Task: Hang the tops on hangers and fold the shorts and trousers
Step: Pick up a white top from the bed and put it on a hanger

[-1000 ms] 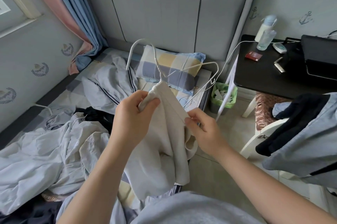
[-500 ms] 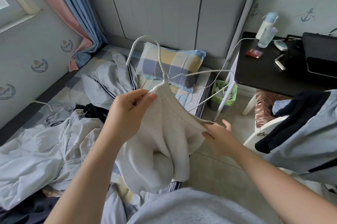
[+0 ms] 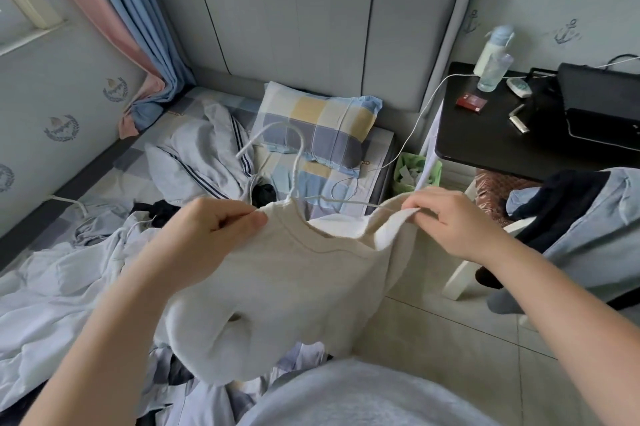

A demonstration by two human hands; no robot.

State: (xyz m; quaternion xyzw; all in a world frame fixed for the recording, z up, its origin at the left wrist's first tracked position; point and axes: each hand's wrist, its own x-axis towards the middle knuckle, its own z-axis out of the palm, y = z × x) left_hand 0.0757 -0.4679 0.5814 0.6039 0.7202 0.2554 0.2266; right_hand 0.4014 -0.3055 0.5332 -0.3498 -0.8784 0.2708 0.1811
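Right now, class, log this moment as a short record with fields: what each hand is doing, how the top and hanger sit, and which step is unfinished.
Left hand: pinches the cream top at its left shoulder
Right hand: grips the top's right shoulder edge
Hanger: white wire, hook rising out of the neck opening, right arm bare
Unfinished: right shoulder not yet over the hanger
Behind: checked pillow, pile of clothes

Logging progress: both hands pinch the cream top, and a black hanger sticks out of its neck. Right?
Not quite: the hanger is white, not black, as the head view shows. The left hand and right hand do pinch the top.
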